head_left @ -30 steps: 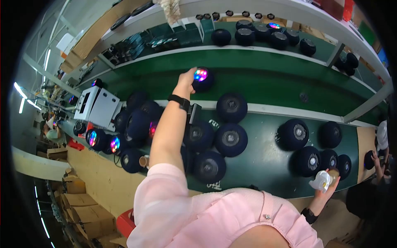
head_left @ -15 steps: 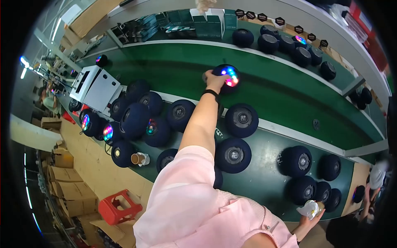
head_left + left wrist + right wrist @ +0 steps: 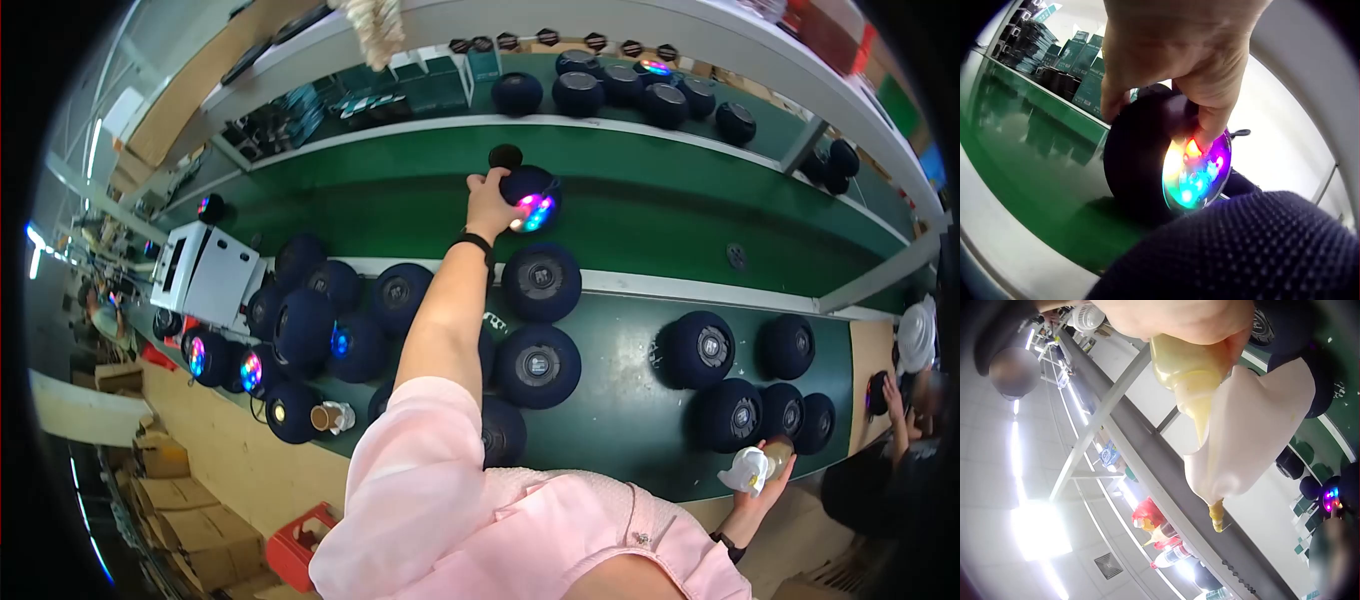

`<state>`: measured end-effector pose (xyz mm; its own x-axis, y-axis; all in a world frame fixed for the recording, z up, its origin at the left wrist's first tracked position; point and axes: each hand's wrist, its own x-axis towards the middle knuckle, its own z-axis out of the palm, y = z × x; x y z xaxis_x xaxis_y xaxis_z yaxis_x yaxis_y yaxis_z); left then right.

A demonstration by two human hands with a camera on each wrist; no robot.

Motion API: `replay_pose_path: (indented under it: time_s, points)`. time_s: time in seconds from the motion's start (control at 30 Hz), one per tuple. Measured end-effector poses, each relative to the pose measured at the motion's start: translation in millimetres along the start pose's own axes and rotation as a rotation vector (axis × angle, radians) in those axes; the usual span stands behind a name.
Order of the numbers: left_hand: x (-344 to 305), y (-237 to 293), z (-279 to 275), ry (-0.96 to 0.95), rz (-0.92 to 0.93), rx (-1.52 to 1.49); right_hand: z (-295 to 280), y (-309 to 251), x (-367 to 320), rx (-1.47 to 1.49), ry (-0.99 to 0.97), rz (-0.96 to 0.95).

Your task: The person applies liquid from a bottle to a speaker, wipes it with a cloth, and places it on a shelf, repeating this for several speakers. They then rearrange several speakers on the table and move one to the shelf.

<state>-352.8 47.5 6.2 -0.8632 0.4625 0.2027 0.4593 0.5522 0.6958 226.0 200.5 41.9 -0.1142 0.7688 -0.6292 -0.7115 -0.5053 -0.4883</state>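
My left hand [image 3: 490, 205] grips a round dark-blue speaker [image 3: 543, 183] over the green belt. Its lit face [image 3: 1200, 172] glows in several colours, and the thumb lies against that face in the left wrist view. The other fingers reach over the top and far side, partly hidden. Just behind stands a small dark round thing [image 3: 506, 156]. At the table's near right, my right hand [image 3: 778, 475] holds a squeeze bottle [image 3: 1191, 369] of yellowish liquid, its tapered nozzle pointing down beside a crumpled white tissue [image 3: 1254, 425]. A yellow-stained tip [image 3: 1217, 515] pokes out below the tissue.
Dark speakers crowd the table's left side, with more [image 3: 538, 366] in the middle and a group [image 3: 728, 415] at the right. A white machine [image 3: 205, 270] stands far left. Speakers [image 3: 578, 94] and boxes line the back shelf. A red stool [image 3: 300, 545] is on the floor.
My left hand and the speaker have moved right along the belt. The speaker's lit face has turned toward me. The right hand keeps its hold on the bottle; the head view has shifted.
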Motion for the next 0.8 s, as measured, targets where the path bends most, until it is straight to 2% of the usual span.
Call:
replay_pose_path:
  time_s: [0.1, 0.17, 0.3, 0.37, 0.4, 0.47, 0.53, 0.63, 0.7, 0.8]
  points:
    - [-1, 0, 2, -0.087, 0.031, -0.013, -7, 2, 1, 0.028, 0.01, 0.003]
    - [-10, 10, 9, -0.141, 0.072, -0.02, -13, 1, 7, 0.02, -0.071, 0.02]
    - [-18, 17, 20, -0.136, 0.205, 0.0, -1, 6, 0, 0.072, -0.039, 0.042]
    - [-15, 15, 27, -0.063, 0.076, -0.042, 5, 10, -5, 0.09, -0.043, 0.054]
    - [-11, 16, 26, -0.063, 0.082, -0.043, 8, 12, -7, 0.097, -0.023, 0.052]
    - [-7, 14, 24, -0.099, -0.245, -0.083, 9, 11, -7, 0.1, -0.001, 0.047]
    - [-2, 13, 28, -0.104, -0.294, -0.13, 7, 12, -4, 0.115, 0.009, 0.114]
    - [-11, 31, 24, -0.048, -0.391, -0.139, 7, 14, -3, 0.076, 0.022, 0.066]
    - [-13, 48, 21, -0.139, -0.589, -0.331, -1, 10, 5, 0.058, 0.013, 0.068]
    - [1, 29, 29, -0.314, -0.629, -0.613, -5, 6, 12, -0.06, -0.033, 0.058]
